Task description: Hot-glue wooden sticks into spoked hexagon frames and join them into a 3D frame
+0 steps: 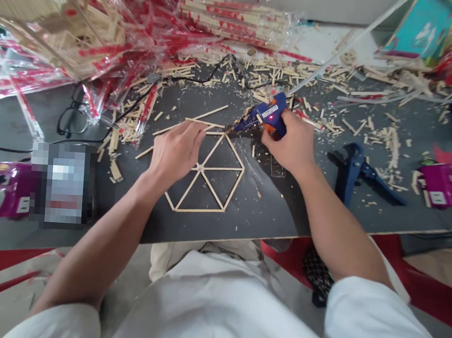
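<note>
On the dark table lies a hexagon frame [226,169] of thin wooden sticks, with spokes meeting at its middle. My left hand [177,148] is closed over its upper left part, fingertips pressed on a wooden stick [214,133] along the top edge. The hand hides that side of the frame. In my right hand [294,140] is a blue hot glue gun [265,115], its small light glowing red. A clear glue stick [312,75] sticks out of its back. The gun's nozzle is at the frame's top right corner. Loose sticks [210,112] lie just beyond my left hand.
Cut stick pieces [270,72] litter the table's back. Plastic-wrapped stick bundles [235,21] pile up behind them. Blue cutters [358,172] lie right of my right arm. Glasses [73,119], a blurred-out device [64,187] and a purple object [8,189] are at left; another purple object [445,185] is at right.
</note>
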A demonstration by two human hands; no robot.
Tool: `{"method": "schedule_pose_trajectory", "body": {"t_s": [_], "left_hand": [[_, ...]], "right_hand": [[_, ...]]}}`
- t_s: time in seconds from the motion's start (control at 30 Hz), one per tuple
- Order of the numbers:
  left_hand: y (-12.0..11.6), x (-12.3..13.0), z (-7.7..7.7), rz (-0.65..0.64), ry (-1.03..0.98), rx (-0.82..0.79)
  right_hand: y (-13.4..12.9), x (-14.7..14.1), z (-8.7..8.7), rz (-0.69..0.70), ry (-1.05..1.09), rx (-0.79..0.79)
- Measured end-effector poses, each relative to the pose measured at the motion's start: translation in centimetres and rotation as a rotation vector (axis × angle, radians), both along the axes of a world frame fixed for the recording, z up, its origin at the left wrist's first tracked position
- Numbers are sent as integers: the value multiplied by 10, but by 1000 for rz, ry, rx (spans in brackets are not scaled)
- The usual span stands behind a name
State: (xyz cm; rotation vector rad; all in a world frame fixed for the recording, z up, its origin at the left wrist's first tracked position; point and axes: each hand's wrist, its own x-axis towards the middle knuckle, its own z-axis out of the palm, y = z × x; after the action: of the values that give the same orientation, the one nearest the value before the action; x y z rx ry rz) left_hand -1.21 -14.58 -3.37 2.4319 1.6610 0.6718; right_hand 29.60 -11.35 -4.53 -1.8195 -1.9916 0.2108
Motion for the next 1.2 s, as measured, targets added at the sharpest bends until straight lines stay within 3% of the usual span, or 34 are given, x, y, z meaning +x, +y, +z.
{"method": "schedule_pose_trajectory", "body": {"t_s": [0.43,0.87,1.2], "left_hand": [[-4,9,4,-32,64,-104],[-6,12,0,-88,125,-103],[-12,14,-1,-310,120,-112]], "right_hand": [[2,1,2,8,-42,-9],[2,-1,6,8,-45,-43],[4,1,1,14,-53,-37]]}}
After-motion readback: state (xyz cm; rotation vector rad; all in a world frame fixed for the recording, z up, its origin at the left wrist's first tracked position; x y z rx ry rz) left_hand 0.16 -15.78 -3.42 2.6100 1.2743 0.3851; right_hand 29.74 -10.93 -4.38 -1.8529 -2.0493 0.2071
